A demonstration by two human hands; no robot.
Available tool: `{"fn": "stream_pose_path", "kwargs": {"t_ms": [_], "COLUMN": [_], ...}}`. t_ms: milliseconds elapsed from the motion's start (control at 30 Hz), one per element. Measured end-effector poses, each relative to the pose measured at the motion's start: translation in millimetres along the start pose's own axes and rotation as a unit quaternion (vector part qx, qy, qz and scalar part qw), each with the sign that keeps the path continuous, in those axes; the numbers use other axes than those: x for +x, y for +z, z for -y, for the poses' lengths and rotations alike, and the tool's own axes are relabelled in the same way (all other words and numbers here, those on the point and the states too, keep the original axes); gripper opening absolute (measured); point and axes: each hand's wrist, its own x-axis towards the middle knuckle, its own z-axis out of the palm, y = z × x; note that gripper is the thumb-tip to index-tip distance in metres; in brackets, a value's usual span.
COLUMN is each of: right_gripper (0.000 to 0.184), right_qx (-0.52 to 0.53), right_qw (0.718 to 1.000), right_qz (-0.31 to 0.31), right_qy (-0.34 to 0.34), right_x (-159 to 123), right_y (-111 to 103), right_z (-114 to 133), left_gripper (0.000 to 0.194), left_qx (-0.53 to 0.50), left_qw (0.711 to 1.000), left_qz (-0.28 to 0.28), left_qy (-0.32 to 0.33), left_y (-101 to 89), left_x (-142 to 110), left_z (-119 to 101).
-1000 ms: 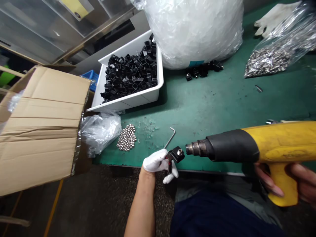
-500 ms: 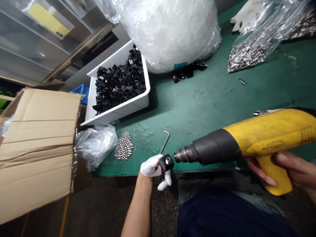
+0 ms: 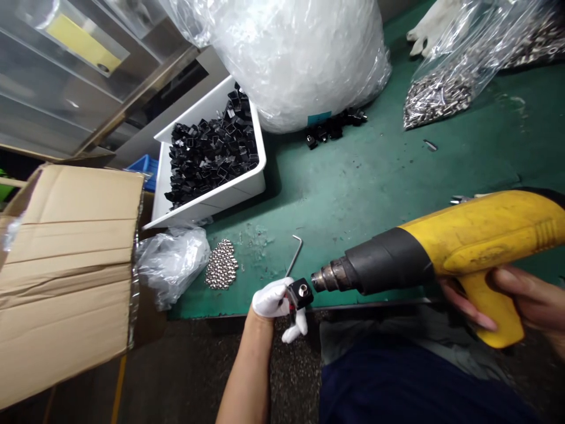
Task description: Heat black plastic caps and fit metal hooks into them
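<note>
My left hand, in a white glove, is closed around a small black square part with a round metal fitting in its face. Something red shows just below that part, partly hidden by the fingers. My bare right hand grips the handle of a yellow heat gun. The gun's stepped metal nozzle points left, a short gap from the black part. A hex key lies on the green table beyond my left hand, its lower end meeting the glove in view.
A white bin holds many black parts. Small metal fittings lie beside a crumpled plastic bag. A cardboard box stands left. Farther back are a large plastic sack, loose black parts and bagged metal pieces.
The black part in my left hand has tilted slightly and shifted a little to the right, closer to the nozzle. The heat gun has barely moved, and the whole view has shifted slightly.
</note>
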Motion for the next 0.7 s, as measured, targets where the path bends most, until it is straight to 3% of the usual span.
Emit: {"fn": "stream_pose_path", "kwargs": {"t_ms": [700], "right_gripper": [0.052], "right_qx": [0.035], "right_qw": [0.999], "right_qz": [-0.012], "right_qy": [0.036], "right_x": [-1.1], "right_y": [-1.9], "right_z": [2.7], "left_gripper": [0.083], "left_qx": [-0.003], "left_qw": [0.998], "left_qz": [0.058], "left_qy": [-0.021], "left_y": [-1.2], "left_x": [2.5], "left_z": [0.2]}}
